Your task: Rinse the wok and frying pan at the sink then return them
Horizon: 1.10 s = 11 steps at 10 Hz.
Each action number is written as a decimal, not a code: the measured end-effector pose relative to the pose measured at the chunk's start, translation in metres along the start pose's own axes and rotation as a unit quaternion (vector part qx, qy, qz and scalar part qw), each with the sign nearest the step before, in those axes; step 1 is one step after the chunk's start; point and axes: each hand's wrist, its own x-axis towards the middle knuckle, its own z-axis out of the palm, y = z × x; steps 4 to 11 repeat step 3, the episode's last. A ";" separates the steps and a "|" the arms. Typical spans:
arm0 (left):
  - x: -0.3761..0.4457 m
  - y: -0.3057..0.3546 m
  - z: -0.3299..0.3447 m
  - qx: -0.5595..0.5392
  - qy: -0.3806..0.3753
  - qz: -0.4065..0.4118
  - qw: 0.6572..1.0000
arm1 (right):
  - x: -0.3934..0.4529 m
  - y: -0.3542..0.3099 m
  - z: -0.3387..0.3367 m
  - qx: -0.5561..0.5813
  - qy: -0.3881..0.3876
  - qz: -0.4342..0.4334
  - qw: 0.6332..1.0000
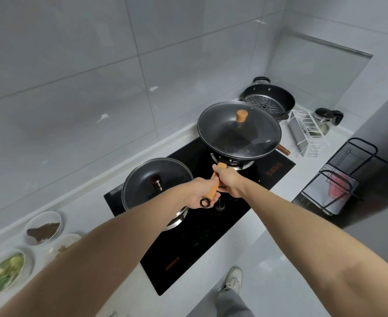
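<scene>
Head view: both hands clamp the wok handle, left hand at the ring end, right hand nearer the bowl. Wok sits lidded on the far burner. I judge a level lift keeps the lid seated.

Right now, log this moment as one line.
left hand: grips wok handle end | right hand: grips handle nearer wok | wok: lidded, over right burner | frying pan: lidded, left burner
</scene>
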 end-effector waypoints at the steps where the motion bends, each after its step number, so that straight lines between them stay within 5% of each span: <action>1: -0.006 -0.001 -0.001 -0.011 -0.003 0.007 1.000 | -0.005 0.004 -0.001 0.002 -0.017 0.006 1.000; 3: -0.020 -0.012 -0.011 0.060 0.053 0.089 0.993 | -0.031 0.016 -0.006 -0.048 0.023 -0.021 0.998; 11: -0.020 -0.012 -0.011 0.060 0.053 0.089 0.993 | -0.031 0.016 -0.006 -0.048 0.023 -0.021 0.998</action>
